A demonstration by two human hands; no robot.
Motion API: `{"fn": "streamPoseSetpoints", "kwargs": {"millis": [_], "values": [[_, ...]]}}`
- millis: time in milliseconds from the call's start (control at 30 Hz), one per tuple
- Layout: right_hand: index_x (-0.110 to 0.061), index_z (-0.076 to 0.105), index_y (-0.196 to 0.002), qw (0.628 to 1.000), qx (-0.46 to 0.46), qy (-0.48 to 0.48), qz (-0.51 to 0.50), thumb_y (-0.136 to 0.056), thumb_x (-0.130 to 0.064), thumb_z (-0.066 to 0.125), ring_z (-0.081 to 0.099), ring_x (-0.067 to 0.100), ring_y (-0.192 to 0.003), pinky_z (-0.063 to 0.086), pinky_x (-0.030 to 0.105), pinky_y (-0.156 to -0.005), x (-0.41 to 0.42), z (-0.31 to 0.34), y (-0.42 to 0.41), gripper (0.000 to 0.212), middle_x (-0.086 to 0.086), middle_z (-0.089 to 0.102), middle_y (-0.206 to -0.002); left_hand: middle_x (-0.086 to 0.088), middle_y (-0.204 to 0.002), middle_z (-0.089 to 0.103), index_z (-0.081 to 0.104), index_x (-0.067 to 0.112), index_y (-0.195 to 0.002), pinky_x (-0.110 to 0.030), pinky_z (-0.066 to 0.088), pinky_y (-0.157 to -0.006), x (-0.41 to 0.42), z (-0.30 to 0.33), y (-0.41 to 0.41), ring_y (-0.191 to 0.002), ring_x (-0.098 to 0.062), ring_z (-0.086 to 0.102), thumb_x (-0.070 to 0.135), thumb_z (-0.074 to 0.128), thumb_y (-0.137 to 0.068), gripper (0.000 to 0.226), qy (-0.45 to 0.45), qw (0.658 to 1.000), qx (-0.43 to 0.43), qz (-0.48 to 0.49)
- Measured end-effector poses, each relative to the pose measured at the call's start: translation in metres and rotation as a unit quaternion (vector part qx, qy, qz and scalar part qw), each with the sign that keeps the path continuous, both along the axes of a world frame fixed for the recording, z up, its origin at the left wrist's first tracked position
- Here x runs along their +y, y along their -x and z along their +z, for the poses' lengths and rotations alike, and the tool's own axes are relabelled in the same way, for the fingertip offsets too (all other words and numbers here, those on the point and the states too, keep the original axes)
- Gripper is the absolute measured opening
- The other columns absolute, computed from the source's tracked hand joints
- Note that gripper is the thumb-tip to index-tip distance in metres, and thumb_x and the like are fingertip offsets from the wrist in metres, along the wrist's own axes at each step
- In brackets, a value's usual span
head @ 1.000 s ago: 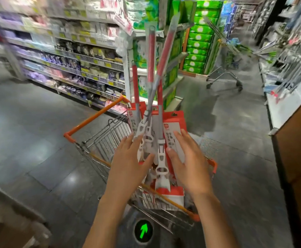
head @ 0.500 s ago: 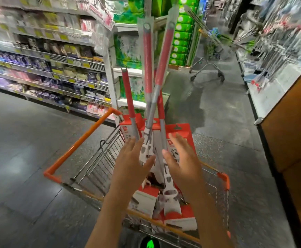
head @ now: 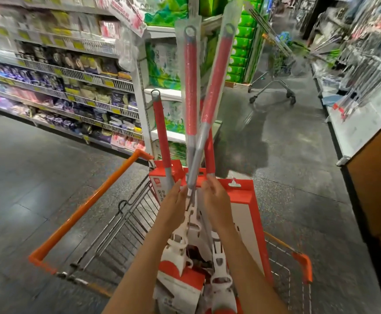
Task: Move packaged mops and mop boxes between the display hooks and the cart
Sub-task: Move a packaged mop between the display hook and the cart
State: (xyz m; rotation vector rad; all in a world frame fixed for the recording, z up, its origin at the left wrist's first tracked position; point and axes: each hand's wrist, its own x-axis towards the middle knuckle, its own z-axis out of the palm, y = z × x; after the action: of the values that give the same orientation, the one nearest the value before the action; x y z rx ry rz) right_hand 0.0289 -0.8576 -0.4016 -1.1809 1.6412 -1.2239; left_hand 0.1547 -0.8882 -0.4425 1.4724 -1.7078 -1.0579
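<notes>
An orange-rimmed wire cart [head: 82,207] stands right in front of me. Upright in it are packaged mops: two red handles in clear sleeves [head: 190,87] [head: 219,75] that cross at their grey shafts, and a shorter one [head: 160,128]. White mop heads [head: 221,284] rest low in the basket. Orange mop boxes [head: 246,193] lean at the cart's far side. My left hand [head: 175,200] touches the crossed shafts from the left with its fingers nearly straight. From the right, my right hand [head: 216,200] curls its fingers round a grey shaft.
Stocked shelves [head: 71,75] line the left aisle, ending in green paper packs [head: 164,64]. A second cart [head: 275,64] stands ahead. At right, a display with hanging goods [head: 366,53] runs above a white ledge and an orange-brown panel [head: 377,189].
Both hands have moved up and inward from the mop heads and boxes to the crossed grey shafts. The view has come closer to the cart.
</notes>
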Motion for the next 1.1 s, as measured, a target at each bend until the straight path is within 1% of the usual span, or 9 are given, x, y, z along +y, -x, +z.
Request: {"fn": "streamPoseSetpoints", "kwargs": {"millis": [100,133,167,267,467,567,800,967,1100], "values": [[-0.032,0.061,-0.119,1.0,-0.013,-0.019,-0.001,-0.105,-0.032,0.043,0.047,-0.029,-0.092,0.054,0.022,-0.073,-0.033,-0.02,-0.005,0.022,-0.032,0.042,-0.119,0.0,-0.144,0.056,0.051,0.029,-0.145,-0.042,0.04,-0.111,-0.024,-0.014,0.002,-0.133,-0.023,0.052,0.066,0.024,-0.101,0.064,-0.07,0.992,0.104,-0.002],[-0.032,0.059,-0.124,0.999,-0.012,-0.029,0.003,-0.105,-0.033,0.042,0.052,-0.026,-0.09,0.052,0.019,-0.065,-0.043,-0.027,-0.007,0.025,-0.034,0.028,-0.09,-0.005,-0.137,0.062,0.056,0.028,-0.14,-0.049,0.044,-0.11,-0.031,-0.02,0.001,-0.127,-0.025,0.058,0.067,0.025,-0.099,0.065,-0.096,0.987,0.13,-0.001],[-0.031,0.059,-0.121,0.999,-0.017,-0.035,0.007,-0.105,-0.031,0.042,0.056,-0.022,-0.088,0.049,0.01,-0.062,-0.052,-0.032,-0.011,0.023,-0.025,0.059,-0.098,-0.007,-0.128,0.068,0.061,0.028,-0.135,-0.052,0.047,-0.106,-0.039,-0.026,-0.001,-0.121,-0.025,0.063,0.066,0.026,-0.1,0.063,-0.12,0.982,0.143,-0.001],[-0.025,0.065,-0.12,0.999,-0.027,-0.039,-0.007,-0.105,-0.025,0.042,0.058,-0.02,-0.083,0.04,-0.002,-0.061,-0.072,-0.047,-0.019,0.028,-0.022,0.061,-0.099,-0.004,-0.112,0.075,0.071,0.033,-0.12,-0.038,0.057,-0.092,-0.055,-0.042,-0.008,-0.107,-0.018,0.071,0.069,0.03,-0.099,0.058,-0.168,0.969,0.18,-0.018],[-0.037,0.071,-0.092,0.993,-0.058,-0.054,-0.089,-0.104,-0.033,0.044,0.062,-0.009,-0.066,0.044,0.007,-0.052,-0.083,-0.06,-0.033,0.03,-0.01,0.071,-0.085,-0.017,-0.102,0.073,0.071,0.019,-0.105,-0.053,0.053,-0.094,-0.067,-0.068,-0.023,-0.103,-0.038,0.068,0.071,0.035,-0.094,0.064,-0.204,0.958,0.176,-0.101],[-0.034,0.075,-0.095,0.989,-0.091,-0.037,-0.114,-0.103,-0.03,0.049,0.068,0.002,-0.078,0.052,0.016,-0.067,-0.081,-0.061,-0.04,0.028,-0.011,0.075,-0.092,-0.002,-0.091,0.073,0.072,0.035,-0.088,-0.037,0.056,-0.087,-0.068,-0.078,-0.028,-0.093,-0.027,0.068,0.058,0.038,-0.098,0.042,-0.216,0.951,0.176,-0.132],[-0.033,0.076,-0.103,0.988,-0.105,-0.018,-0.114,-0.1,-0.038,0.054,0.069,0.031,-0.094,0.056,0.05,-0.086,-0.059,-0.057,-0.055,0.023,0.014,0.072,-0.104,0.004,-0.108,0.072,0.063,0.017,-0.12,-0.013,0.05,-0.082,-0.044,-0.071,-0.048,-0.099,-0.001,0.067,0.046,0.034,-0.103,0.044,-0.197,0.941,0.171,-0.215],[-0.014,0.076,-0.098,0.985,-0.114,0.0,-0.132,-0.099,-0.025,0.058,0.069,0.024,-0.08,0.054,0.058,-0.081,-0.04,-0.043,-0.059,0.021,0.021,0.072,-0.094,-0.019,-0.117,0.067,0.06,0.001,-0.124,-0.043,0.048,-0.1,-0.03,-0.06,-0.051,-0.11,-0.031,0.064,0.034,0.039,-0.108,0.042,-0.165,0.946,0.181,-0.213],[-0.021,0.078,-0.09,0.987,-0.098,0.031,-0.121,-0.098,-0.022,0.058,0.065,0.027,-0.08,0.054,0.06,-0.083,-0.02,-0.022,-0.066,0.022,0.023,0.07,-0.091,-0.01,-0.089,0.06,0.06,-0.004,-0.11,-0.025,0.048,-0.075,-0.012,-0.043,-0.056,-0.083,-0.02,0.057,0.041,0.041,-0.097,0.051,-0.129,0.95,0.2,-0.204]]}}
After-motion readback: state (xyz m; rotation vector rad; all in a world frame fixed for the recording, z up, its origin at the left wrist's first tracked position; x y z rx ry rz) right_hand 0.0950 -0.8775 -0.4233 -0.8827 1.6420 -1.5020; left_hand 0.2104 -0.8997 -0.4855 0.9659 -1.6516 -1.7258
